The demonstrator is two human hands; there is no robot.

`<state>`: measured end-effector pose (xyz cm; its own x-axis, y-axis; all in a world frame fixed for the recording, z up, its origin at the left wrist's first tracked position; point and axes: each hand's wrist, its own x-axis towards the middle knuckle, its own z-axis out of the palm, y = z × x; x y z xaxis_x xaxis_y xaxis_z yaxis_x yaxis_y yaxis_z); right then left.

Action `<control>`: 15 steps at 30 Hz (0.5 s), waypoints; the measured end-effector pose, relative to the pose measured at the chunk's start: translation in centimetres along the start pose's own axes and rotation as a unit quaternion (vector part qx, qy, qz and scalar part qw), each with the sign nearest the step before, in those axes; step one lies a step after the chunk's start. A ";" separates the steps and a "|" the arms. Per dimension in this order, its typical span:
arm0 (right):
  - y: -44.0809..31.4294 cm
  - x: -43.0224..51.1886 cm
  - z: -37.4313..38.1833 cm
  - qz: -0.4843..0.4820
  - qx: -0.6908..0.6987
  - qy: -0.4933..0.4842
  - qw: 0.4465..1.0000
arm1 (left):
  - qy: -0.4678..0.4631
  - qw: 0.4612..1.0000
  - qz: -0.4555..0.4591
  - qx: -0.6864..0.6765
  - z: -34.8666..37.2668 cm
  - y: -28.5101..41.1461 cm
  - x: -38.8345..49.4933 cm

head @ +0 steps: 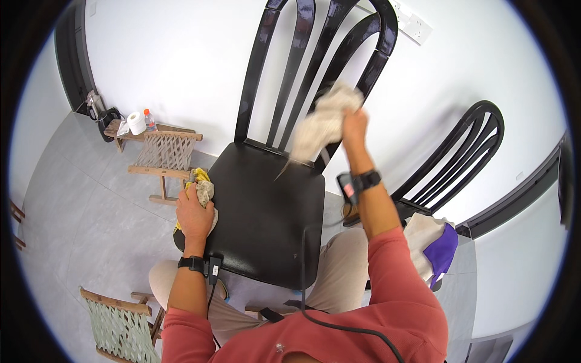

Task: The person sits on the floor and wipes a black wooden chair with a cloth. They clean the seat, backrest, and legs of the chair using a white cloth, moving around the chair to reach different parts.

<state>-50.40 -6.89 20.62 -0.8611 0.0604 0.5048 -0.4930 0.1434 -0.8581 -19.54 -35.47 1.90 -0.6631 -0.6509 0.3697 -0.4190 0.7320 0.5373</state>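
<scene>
A black chair [268, 208] with a glossy slatted back stands right before me. My right hand [355, 127] is closed on a cream cloth [324, 120], blurred as if moving, in front of the right part of the chair back; its lower end hangs over the rear of the seat. At the seat's left edge, my left hand [195, 211] grips a bundled cloth [205, 191] that looks greyish and spotted, with yellow material beside it. What lies under the left palm is hidden. Each wrist wears a black strap with a small device and a cable.
A second black chair [472, 149] at right bears cream and purple cloths [442, 249]. Woven wooden stools [165, 152] stand at left and lower left. A low wooden bench [170, 128] holds a paper roll [136, 122] and a bottle [150, 120]; a dark kettle [108, 122] is beside it. A white wall rises behind.
</scene>
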 end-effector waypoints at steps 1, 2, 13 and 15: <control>-2.2 2.6 -0.1 -0.041 0.048 0.041 0.997 | -0.005 1.000 0.001 0.001 0.0 0.0 0.0; -4.1 4.9 0.0 -0.099 0.072 0.055 0.991 | -0.004 1.000 0.006 0.002 -0.1 0.0 0.0; -3.5 9.7 7.8 -0.064 -0.171 0.104 0.978 | 0.004 1.000 0.013 0.011 0.2 -0.1 0.0; 1.3 4.9 7.7 -0.068 -0.210 0.060 0.974 | 0.013 1.000 0.021 0.018 0.3 -0.2 0.0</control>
<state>-56.23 -14.06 21.31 -0.7589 0.1240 0.6393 -0.4852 0.5471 -0.6821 -19.63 -35.57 1.57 -0.6640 -0.6247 0.4109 -0.4145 0.7649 0.4930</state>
